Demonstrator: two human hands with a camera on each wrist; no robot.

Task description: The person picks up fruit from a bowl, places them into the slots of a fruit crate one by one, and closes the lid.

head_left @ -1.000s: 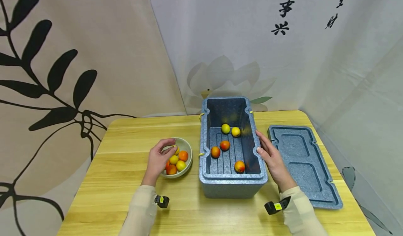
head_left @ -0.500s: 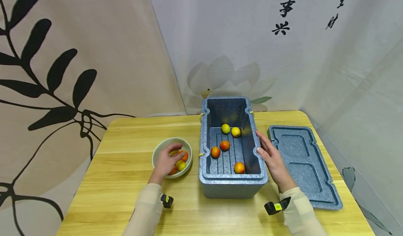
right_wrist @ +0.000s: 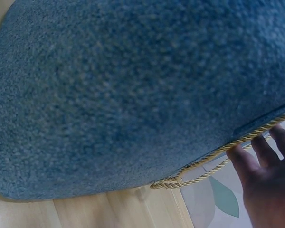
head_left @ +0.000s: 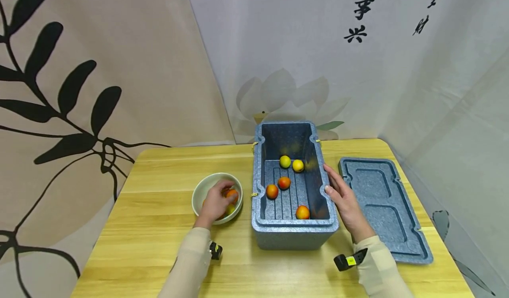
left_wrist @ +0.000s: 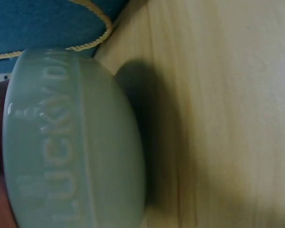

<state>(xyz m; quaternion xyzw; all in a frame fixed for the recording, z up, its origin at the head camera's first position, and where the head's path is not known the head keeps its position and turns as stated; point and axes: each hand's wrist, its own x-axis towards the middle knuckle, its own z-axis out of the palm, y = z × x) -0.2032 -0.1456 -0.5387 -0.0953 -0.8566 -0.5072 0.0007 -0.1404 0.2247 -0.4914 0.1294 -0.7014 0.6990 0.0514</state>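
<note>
My left hand (head_left: 215, 203) reaches into a pale green bowl (head_left: 201, 187), thumb and fingers curved round a small orange fruit (head_left: 232, 195). A yellow fruit (head_left: 230, 209) shows below the thumb; other fruit lies hidden under the palm. In the left wrist view, the bowl (left_wrist: 109, 142) with raised lettering hides most of this hand. A blue-grey foam box (head_left: 294, 241) stands open-topped beside the bowl. Against its right rim rests my right hand (head_left: 346, 206), fingers mostly straight. Up close, those fingertips touch the box edge beside a twisted gold rope (right_wrist: 228, 146).
Inside the box lie two yellow fruits, one at the back left (head_left: 285, 161), and several red-orange ones, such as the front one (head_left: 302, 212). The matching lid (head_left: 383, 194) lies flat at the right of the wooden table (head_left: 159, 192). Printed curtains (head_left: 286, 32) hang behind.
My left hand has moved right and down into the bowl, and its fingers have come round the orange fruit. The right hand and the box have stayed put.
</note>
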